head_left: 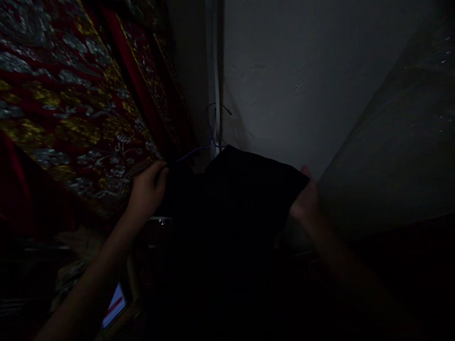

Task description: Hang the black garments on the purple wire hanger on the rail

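A black shirt [245, 203] hangs in front of me in very dim light, its details lost in the dark. A thin purple wire hanger [194, 151] shows at its neck, with the hook up by a narrow vertical strip. My left hand [147, 189] is closed on the shirt's left shoulder, near the end of the hanger. On the other side, my right hand [306, 201] holds the edge of the right sleeve, which is spread outward. Its fingers are partly behind the cloth and a little blurred.
Red cloth with gold and silver embroidery [71, 109] fills the upper left. A pale wall [284, 85] stands behind the hanger, with a greyish sheet-like surface [398, 156] at the right. A lit phone screen [115, 305] shows at the lower left, below my left forearm.
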{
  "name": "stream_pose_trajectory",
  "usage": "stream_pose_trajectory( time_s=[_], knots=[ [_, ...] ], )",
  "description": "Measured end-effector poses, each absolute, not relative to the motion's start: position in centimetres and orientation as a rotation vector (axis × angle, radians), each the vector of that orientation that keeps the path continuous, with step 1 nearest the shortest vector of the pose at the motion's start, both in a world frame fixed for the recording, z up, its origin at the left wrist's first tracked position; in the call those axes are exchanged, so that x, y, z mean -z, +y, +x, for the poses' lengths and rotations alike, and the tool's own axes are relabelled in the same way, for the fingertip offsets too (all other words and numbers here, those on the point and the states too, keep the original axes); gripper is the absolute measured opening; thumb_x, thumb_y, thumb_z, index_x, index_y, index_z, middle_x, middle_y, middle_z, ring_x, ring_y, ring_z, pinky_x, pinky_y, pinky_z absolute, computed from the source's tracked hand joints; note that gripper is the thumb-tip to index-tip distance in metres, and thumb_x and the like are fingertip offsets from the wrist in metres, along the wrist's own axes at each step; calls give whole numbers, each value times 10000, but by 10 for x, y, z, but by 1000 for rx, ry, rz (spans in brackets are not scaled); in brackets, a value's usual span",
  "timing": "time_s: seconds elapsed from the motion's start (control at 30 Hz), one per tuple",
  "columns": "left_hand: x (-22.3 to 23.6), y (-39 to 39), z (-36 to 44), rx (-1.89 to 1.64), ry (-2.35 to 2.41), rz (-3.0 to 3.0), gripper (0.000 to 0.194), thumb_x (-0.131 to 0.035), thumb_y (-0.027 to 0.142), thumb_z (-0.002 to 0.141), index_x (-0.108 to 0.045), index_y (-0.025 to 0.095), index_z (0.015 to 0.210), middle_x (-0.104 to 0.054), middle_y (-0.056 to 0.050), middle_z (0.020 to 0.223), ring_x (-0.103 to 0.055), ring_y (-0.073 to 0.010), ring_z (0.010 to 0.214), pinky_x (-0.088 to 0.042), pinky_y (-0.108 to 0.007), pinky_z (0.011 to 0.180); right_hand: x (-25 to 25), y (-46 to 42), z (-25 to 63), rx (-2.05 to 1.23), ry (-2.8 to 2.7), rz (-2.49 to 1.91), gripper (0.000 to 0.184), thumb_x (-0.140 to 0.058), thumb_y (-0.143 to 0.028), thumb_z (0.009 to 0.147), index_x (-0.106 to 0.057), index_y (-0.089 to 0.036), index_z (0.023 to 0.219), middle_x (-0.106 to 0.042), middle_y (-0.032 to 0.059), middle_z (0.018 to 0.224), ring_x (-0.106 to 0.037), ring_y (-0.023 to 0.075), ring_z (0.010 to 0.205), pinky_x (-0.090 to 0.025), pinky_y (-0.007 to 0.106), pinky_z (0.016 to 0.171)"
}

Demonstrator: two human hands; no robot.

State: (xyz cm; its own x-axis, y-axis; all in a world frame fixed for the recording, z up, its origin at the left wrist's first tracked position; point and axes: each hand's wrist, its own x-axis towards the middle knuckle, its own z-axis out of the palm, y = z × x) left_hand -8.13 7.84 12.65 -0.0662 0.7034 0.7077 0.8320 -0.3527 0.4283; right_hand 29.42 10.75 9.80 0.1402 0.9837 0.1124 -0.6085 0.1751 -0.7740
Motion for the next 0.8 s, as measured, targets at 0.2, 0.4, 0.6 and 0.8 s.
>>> stream_pose_trajectory(
  time_s=[0.2, 0.4, 0.6, 0.8],
  knots=[
    [-137, 86, -65, 1445, -1762, -2041, 366, -524, 470, 964, -670, 157, 1085, -720, -65, 1000, -659, -222, 911, -461, -298, 816, -154, 90, 286, -1264, -985, -566, 398, -576, -554, 910, -717, -218, 1072, -768, 49, 940, -700, 269, 1123, -535, 477, 1025],
    [-126, 100, -63, 1737, -1769, -2229, 392, -495, 492, 956, -686, 153, 909, -673, -37, 785, -626, -190, 752, -462, -275, 697, -176, 39, 256, -1291, -1794, -448, 489, -671, -669, 845, -781, -199, 927, -765, 53, 817, -752, 262, 919, -607, 372, 784],
    [-125, 73, -32, 1897, -1687, -2529, 520, -465, 618, 970, -743, 184, 901, -726, -69, 867, -662, -216, 831, -506, -303, 783, -124, 46, 250, -1102, -2219, -575, 323, -681, -405, 912, -744, -260, 1193, -772, 48, 1127, -728, 228, 1062, -578, 393, 944],
    [-142, 43, 22, 2190, -768, -3305, 507, -454, 557, 1004, -751, 180, 838, -732, -125, 955, -669, -286, 1087, -467, -414, 1039, -71, 101, 237, -757, -1853, -813, 397, -710, -422, 834, -725, -252, 1192, -699, 52, 1290, -626, 261, 1235, -481, 432, 1071]
  ],
)
